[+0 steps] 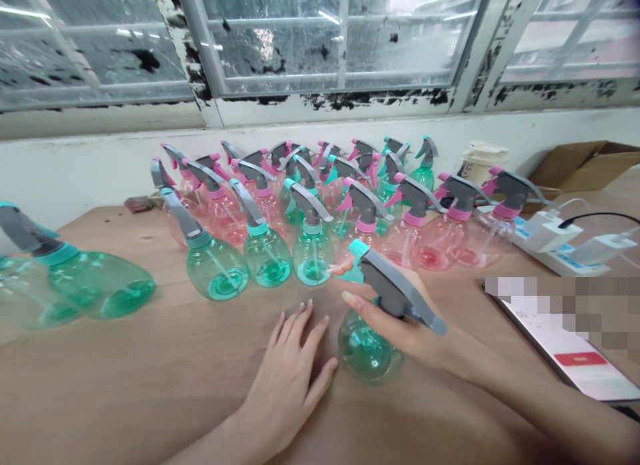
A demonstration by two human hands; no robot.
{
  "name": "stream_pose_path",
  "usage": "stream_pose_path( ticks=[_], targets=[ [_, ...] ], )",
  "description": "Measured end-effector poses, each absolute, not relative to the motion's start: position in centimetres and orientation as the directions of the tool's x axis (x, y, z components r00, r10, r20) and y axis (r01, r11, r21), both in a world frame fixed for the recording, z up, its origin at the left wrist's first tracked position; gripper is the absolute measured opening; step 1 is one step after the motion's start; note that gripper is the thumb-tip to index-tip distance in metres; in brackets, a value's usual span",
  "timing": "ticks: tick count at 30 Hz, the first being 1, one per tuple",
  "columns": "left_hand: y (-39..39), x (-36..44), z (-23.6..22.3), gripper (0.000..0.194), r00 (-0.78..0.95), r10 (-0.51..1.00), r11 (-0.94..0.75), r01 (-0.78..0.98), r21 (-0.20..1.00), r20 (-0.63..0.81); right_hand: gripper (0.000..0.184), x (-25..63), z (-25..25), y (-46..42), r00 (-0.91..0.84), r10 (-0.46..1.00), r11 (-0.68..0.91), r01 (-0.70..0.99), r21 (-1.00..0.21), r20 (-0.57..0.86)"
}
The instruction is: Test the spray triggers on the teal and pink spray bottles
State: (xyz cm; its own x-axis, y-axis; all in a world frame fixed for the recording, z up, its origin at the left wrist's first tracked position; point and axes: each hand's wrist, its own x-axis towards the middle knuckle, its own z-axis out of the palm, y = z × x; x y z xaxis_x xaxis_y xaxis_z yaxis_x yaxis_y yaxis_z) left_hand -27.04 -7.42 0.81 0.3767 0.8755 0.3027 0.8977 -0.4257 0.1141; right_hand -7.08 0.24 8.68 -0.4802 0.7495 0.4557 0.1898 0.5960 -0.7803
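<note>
My right hand (pixel 400 322) is wrapped around the neck of a teal spray bottle (pixel 369 352) with a grey trigger head (pixel 395 288), which stands on the wooden table (pixel 150 372). My left hand (pixel 290 372) lies flat on the table just left of that bottle, fingers stretched out and holding nothing. Behind my hands stand several finished spray bottles, teal ones (pixel 265 252) in the front row and pink ones (pixel 445 242) further back and to the right.
A teal bottle (pixel 95 282) stands at the far left. A white power strip (pixel 555 242) with cables, a paper cup (pixel 483 162) and a cardboard box (pixel 585 165) sit at the right. A phone (pixel 575 358) lies at the table's right edge. A window wall runs behind.
</note>
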Motion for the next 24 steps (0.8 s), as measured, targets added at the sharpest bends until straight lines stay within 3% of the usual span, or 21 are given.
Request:
stream_pose_path(
  ticks=[5,10,20,24],
  targets=[
    [-7.4,-27.0,1.0,0.043,0.383,0.878,-0.428,0.897,0.114,0.286,0.023,-7.0,8.1,0.4,-0.466,0.718,0.640,0.152,-0.753,0.517],
    [-7.4,-27.0,1.0,0.043,0.385,0.875,-0.433,0.893,0.120,0.294,0.027,-7.0,8.4,0.1,-0.476,0.734,0.607,0.144,-0.781,0.483],
    [-7.4,-27.0,1.0,0.042,0.389,0.871,-0.440,0.890,0.124,0.299,0.020,-7.1,7.7,0.3,-0.431,0.727,0.650,0.181,-0.738,0.534],
    [-7.5,-27.1,1.0,0.042,0.395,0.868,-0.446,0.887,0.122,0.301,0.029,-7.0,7.4,0.4,-0.450,0.725,0.642,0.164,-0.749,0.522]
  ],
)
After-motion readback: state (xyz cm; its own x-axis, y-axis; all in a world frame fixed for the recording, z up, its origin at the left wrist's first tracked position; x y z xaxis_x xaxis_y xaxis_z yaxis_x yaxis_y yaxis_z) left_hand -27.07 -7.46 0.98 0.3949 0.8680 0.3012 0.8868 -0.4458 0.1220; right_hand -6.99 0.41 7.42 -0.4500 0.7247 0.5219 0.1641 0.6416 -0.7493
